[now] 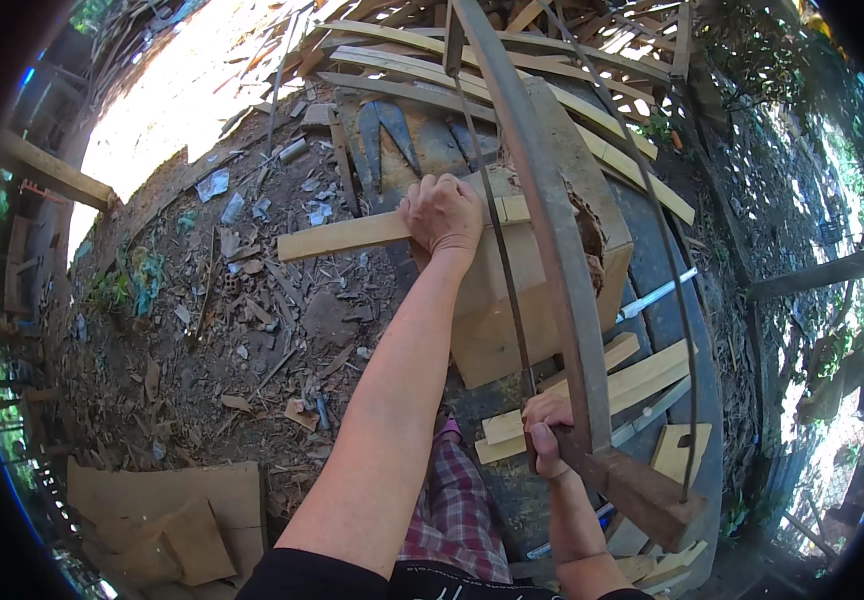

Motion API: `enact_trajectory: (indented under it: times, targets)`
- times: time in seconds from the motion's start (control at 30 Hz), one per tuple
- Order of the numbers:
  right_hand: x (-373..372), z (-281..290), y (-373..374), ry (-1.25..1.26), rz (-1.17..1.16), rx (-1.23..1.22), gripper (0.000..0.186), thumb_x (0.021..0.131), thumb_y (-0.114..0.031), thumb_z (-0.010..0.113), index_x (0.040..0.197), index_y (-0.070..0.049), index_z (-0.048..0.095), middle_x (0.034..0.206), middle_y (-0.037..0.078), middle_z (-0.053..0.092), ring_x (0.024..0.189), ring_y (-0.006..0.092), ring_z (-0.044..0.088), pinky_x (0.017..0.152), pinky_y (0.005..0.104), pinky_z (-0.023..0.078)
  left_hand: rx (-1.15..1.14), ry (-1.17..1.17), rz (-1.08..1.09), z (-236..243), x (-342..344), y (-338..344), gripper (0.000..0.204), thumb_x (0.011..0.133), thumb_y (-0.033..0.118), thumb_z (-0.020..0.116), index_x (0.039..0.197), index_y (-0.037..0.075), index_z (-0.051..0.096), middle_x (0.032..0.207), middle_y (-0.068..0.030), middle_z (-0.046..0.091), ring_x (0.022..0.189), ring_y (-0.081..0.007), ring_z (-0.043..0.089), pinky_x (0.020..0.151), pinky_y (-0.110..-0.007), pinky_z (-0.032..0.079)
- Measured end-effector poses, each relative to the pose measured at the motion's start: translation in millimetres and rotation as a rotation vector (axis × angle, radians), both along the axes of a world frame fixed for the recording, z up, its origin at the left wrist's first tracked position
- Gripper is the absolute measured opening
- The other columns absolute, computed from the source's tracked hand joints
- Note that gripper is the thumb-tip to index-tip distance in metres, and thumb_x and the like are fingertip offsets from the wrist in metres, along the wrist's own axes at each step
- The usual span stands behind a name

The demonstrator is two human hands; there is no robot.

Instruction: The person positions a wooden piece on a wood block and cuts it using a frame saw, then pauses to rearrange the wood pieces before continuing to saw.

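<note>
Your left hand [442, 215] curled tight on the pale strip [337, 238], blade [513, 290] crossing its long axis just rightward, right hand [549, 435] closed round the near end of the frame saw [564, 270].

A dark, worn bench [664, 325] carries a big wooden block [507, 335] with a ragged hollow [588, 235] in its right side; pale wooden strips [637, 382] and a narrow whitish object [658, 295] lie near the block. The earthen ground [332, 320] to the left bears wood scraps [237, 403], crumpled plastic [214, 185] and, nearer, brown sheets [227, 490]
</note>
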State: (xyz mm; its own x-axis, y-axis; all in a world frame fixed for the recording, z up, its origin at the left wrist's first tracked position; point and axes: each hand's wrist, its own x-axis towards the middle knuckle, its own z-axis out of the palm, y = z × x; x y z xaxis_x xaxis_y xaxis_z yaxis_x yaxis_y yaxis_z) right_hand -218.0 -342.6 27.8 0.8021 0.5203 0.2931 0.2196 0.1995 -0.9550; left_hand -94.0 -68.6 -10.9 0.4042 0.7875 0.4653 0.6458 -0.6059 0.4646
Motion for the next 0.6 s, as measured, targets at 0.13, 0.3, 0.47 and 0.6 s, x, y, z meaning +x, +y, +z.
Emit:
enact_trajectory:
  times: [0.13, 0.3, 0.47, 0.6]
  targets:
    - [3.6, -12.5, 13.2, 0.124, -0.057, 0.171, 0.018, 0.085, -0.015, 0.059, 0.077, -0.007, 0.044, 0.065, 0.006, 0.05, 0.062, 0.0197, 0.051, 0.066, 0.0375, 0.047, 0.006, 0.004, 0.005, -0.9, -1.3, 1.4, 0.014, 0.079, 0.022, 0.06, 0.072, 0.011, 0.066, 0.083, -0.0066, 0.064, 0.087, -0.0283, 0.06, 0.077, -0.041, 0.045]
    - [-2.9, -17.9, -10.7, 0.001, -0.009, 0.023, 0.016, 0.084, -0.013, 0.058, 0.078, -0.008, 0.045, 0.064, 0.005, 0.048, 0.061, 0.0196, 0.049, 0.068, 0.038, 0.047, -0.013, 0.037, 0.035, -3.6, 2.9, 1.0, 0.015, 0.079, 0.023, 0.06, 0.073, 0.011, 0.068, 0.085, -0.0061, 0.064, 0.09, -0.0267, 0.059, 0.079, -0.041, 0.044]
    - [-28.3, -1.9, -58.6, -0.074, 0.022, -0.049, 0.017, 0.084, -0.012, 0.059, 0.076, -0.007, 0.045, 0.074, 0.007, 0.055, 0.072, 0.0192, 0.054, 0.069, 0.0368, 0.047, -0.049, 0.049, 0.041, -4.9, 5.5, 3.3, 0.016, 0.078, 0.025, 0.06, 0.075, 0.011, 0.069, 0.087, -0.0057, 0.065, 0.093, -0.0252, 0.059, 0.082, -0.04, 0.043]
    - [-10.9, -11.5, -36.3, 0.046, -0.016, -0.025, 0.016, 0.084, -0.012, 0.06, 0.077, -0.007, 0.046, 0.078, 0.008, 0.057, 0.076, 0.0189, 0.055, 0.069, 0.0349, 0.047, -0.023, 0.046, -0.003, -6.1, 1.4, 2.9, 0.015, 0.076, 0.023, 0.061, 0.074, 0.01, 0.069, 0.087, -0.0062, 0.066, 0.092, -0.0257, 0.06, 0.081, -0.04, 0.044]
